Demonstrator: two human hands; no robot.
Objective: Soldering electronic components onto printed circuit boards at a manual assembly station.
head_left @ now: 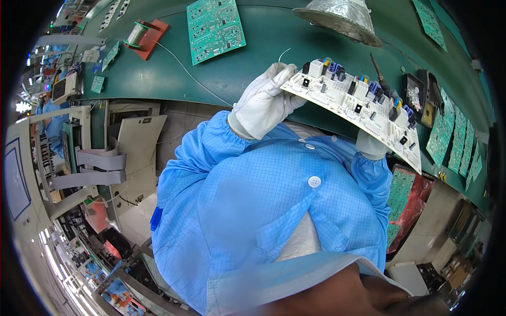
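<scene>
A white circuit board (348,102) is tilted up in front of me, its component side showing black, white, blue and yellow parts. My left hand (263,100), in a white glove, is closed on the board's left corner. Thin solder wire (195,79) runs into the same hand from a spool (136,35) on a red stand, and its free end pokes out above the fingers. Behind the board's near right side is my gloved right hand (371,145), supporting it; the board hides those fingers. A soldering iron (378,71) lies just beyond the board.
A green board panel (216,29) lies on the green bench (174,73). A foil-covered hood (342,21) stands at the back. To the right are a black tray (414,92) with whitish scraps and several green boards (441,129). More boards sit on red wrapping (419,195) below.
</scene>
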